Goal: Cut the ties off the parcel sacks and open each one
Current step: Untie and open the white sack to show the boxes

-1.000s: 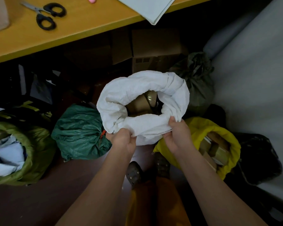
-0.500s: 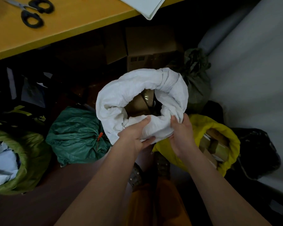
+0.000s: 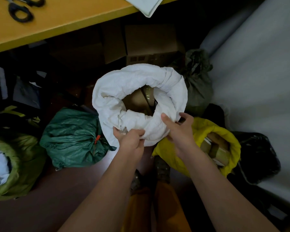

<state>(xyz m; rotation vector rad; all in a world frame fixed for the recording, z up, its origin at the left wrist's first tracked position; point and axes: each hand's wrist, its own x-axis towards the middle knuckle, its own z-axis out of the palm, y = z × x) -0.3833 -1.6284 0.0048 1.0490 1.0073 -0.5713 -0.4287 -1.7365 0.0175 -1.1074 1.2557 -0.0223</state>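
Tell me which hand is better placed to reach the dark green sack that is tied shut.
Probably the left hand. It grips the white sack rim right beside the dark green sack; the right hand sits on the far side, over the yellow sack.

No words, numbers, brand names or signs can be read anywhere in this view. The cardboard box under the desk carries a few small dark printed squares on its front face, too dim and small to make out. The boxes inside the yellow sack show plain brown faces and a pale edge with no legible print. The white sack and the green sack bear no visible lettering.
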